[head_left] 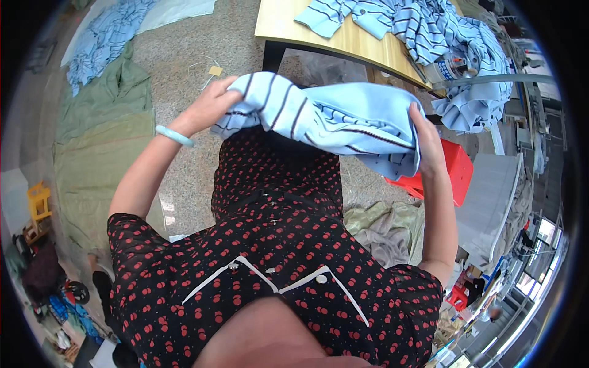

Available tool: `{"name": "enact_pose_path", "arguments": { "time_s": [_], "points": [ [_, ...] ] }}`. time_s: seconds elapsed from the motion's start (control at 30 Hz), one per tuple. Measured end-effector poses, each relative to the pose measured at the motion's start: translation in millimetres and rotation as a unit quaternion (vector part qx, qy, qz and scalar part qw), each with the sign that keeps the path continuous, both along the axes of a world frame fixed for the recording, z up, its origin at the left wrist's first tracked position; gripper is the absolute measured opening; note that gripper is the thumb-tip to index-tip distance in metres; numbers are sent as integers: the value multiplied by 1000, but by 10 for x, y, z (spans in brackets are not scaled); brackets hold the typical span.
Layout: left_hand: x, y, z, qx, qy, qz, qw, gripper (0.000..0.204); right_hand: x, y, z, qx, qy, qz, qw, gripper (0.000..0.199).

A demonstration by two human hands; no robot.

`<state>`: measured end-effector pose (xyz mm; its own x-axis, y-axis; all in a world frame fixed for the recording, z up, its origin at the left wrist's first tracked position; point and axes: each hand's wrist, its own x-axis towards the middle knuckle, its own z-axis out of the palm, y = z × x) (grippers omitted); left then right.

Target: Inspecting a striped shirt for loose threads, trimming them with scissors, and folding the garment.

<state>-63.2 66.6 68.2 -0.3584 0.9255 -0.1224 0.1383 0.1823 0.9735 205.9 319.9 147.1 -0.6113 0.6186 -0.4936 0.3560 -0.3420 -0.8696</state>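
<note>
The striped blue garment hangs above the lap at twelve o'clock from the torso, so bunched that its cut is hard to make out (inner folds and underside stay hidden). It spans the space between both grips: the left hand pinches its ten o'clock end, fingertips partly lost in cloth; the right hand is clamped on its three o'clock edge, most fingers out of sight behind. The long axis runs nearly nine to three, dipping slightly rightward. Beyond, toward one o'clock, the wooden table is cut off above; at four, the right forearm partly covers a red plastic object.
</note>
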Motion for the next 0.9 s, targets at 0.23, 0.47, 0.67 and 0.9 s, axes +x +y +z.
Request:
{"name": "enact_pose_path", "arguments": {
  "time_s": [0.23, 0.47, 0.67, 0.9],
  "points": [
    [909, 1027, 716, 6, -133, -143, 981, 35, -324, -418, 649, 218, -12, 196, 956, 29],
    [1070, 2250, 223, 541, -188, -250, 781, 23, -146, -884, 872, 78, 53, 356, 930, 23],
    [1271, 2729, 346, 182, -509, -228, 810, 33, 63, -698, 871, 197, 129, 239, 942, 26],
    [1458, 2377, -341, -38, 186, -170, 967, 38, 665, 538, 727, -115, 351, -223, 902, 31]
  ]
}}
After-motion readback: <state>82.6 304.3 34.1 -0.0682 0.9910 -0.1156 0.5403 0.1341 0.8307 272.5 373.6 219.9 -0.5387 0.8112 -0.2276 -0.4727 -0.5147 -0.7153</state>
